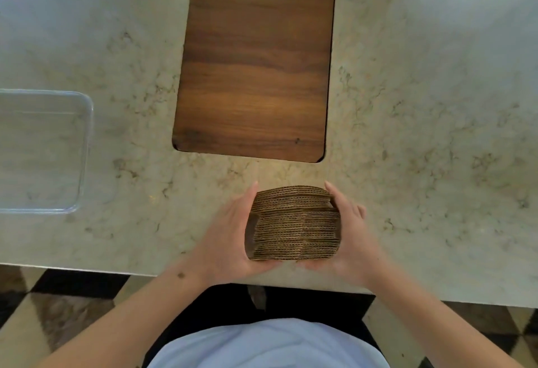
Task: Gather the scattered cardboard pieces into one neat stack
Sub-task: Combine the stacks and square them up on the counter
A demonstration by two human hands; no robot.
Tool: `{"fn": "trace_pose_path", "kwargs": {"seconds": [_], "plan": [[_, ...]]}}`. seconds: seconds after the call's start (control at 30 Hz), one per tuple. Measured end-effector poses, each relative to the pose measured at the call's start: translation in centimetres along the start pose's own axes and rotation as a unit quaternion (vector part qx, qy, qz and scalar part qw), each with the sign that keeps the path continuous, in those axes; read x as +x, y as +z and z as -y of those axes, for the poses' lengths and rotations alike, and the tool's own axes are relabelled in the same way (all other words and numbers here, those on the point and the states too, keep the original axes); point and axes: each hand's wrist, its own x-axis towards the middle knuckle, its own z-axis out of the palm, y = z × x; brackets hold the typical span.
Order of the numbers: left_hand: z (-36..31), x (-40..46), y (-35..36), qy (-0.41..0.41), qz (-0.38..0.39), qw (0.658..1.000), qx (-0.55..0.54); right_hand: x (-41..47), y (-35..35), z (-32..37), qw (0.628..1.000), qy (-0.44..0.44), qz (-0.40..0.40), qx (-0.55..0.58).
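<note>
The left hand (230,236) and right hand (349,233) press flat against opposite sides of the corrugated cardboard stack (294,223), squeezing its edges flush between the palms, probably to square it.

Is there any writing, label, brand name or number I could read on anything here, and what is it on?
None can be read.
Cardboard stack, held between the left hand and right hand: only bare corrugated edges show.
Wooden board: wood grain only.
Clear plastic container: no label visible.
Marble countertop: veining only.
</note>
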Motion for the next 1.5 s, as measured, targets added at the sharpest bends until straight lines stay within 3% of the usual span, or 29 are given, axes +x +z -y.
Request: {"fn": "trace_pose_path", "kwargs": {"seconds": [0.2, 0.33, 0.57, 0.77, 1.5], "plan": [[1.1, 0.4, 0.4, 0.009, -0.011, 0.999, 0.048, 0.0, 0.3, -1.4, 0.997, -0.039, -0.014, -0.068], [1.4, 0.5, 1.6, 0.021, -0.032, 0.99, 0.136, 0.2, 0.3, -1.2, 0.991, -0.067, -0.052, -0.108], [0.6, 2.5, -0.1, 0.058, -0.076, 0.979, 0.18, 2.9, -0.8, -0.5, 0.983, -0.126, -0.055, -0.121], [1.8, 2.0, -0.5, 0.029, -0.009, 0.978, 0.206, 2.9, -1.2, -1.7, 0.975, -0.114, -0.019, -0.19], [1.8, 3.6, -0.5, 0.043, -0.036, 0.974, 0.221, 4.3, -0.4, 0.0, 0.97, -0.097, -0.037, -0.219]]}}
